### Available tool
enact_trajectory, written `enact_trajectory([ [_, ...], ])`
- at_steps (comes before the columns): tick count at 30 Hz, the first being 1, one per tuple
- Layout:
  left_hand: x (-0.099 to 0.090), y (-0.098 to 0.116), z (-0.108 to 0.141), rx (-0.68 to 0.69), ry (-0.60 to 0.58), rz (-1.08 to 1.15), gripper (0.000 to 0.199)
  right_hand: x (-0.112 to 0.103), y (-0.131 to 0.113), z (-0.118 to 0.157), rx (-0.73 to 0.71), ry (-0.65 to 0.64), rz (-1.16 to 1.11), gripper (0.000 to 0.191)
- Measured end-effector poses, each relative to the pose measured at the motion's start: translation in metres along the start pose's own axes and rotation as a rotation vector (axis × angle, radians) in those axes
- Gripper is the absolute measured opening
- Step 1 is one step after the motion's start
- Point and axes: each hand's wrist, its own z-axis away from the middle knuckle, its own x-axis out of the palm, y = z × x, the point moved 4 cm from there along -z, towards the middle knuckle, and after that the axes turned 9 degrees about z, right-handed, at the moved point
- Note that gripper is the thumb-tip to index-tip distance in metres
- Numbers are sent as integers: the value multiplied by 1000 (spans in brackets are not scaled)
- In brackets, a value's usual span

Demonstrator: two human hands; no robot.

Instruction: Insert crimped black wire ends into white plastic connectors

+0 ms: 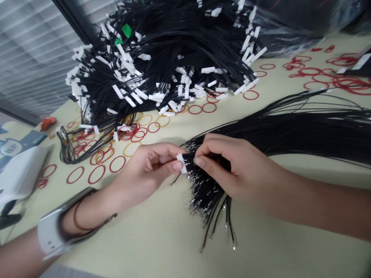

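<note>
White connector (181,163) held just above the table (145,247), long axis near-upright in view, wires (207,185) leaving it rightward. Left hand (150,166) pinches it narrowly, thumb and finger; right hand (228,166) pinches wires close in, keeping them lined up. Connector pile (162,65) behind; red rubber bands (195,109) scattered.

Grey window blinds (31,54); dark window frame (72,19); pale tabletop (145,247)

Black wires (261,131), white connector housings (181,163), red rubber bands (251,99), some yellow-orange, green tag (126,30), pale cream tabletop (145,247)
</note>
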Motion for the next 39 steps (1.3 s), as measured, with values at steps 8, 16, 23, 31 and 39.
enact_trajectory([
  [8, 1, -1, -1, 34, 16, 17, 8, 2, -2, 2, 28, 21, 42, 19],
  [16, 1, -1, 0, 9, 61, 45, 9, 3, -4, 4, -2, 18, 164, 20],
  [23, 0, -1, 2, 37, 67, 16, 11, 3, -3, 3, -4, -2, 145, 18],
  [31, 0, 0, 4, 138, 8, -38, 12, 3, -1, 7, -69, -15, 89, 14],
  [39, 3, 3, 3, 167, -37, -174, 8, 5, -6, 6, -119, -50, 172, 10],
])
